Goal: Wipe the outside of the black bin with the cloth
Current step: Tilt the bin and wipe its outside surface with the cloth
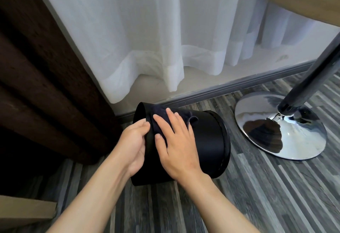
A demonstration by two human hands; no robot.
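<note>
The black bin (207,137) lies tipped on its side on the striped grey floor, its open rim facing left and its base to the right. A dark cloth (184,117) is draped over the upper side wall near the rim. My right hand (174,140) presses flat on the cloth, fingers spread. My left hand (133,143) grips the bin's rim, thumb outside and fingers curled over the edge.
A chrome round table base (298,140) with a dark pole (312,70) stands right of the bin. White sheer curtains (156,39) hang behind, a dark brown curtain (46,67) at left. A grey skirting board (239,87) runs along the wall. A wooden edge (25,208) shows at lower left.
</note>
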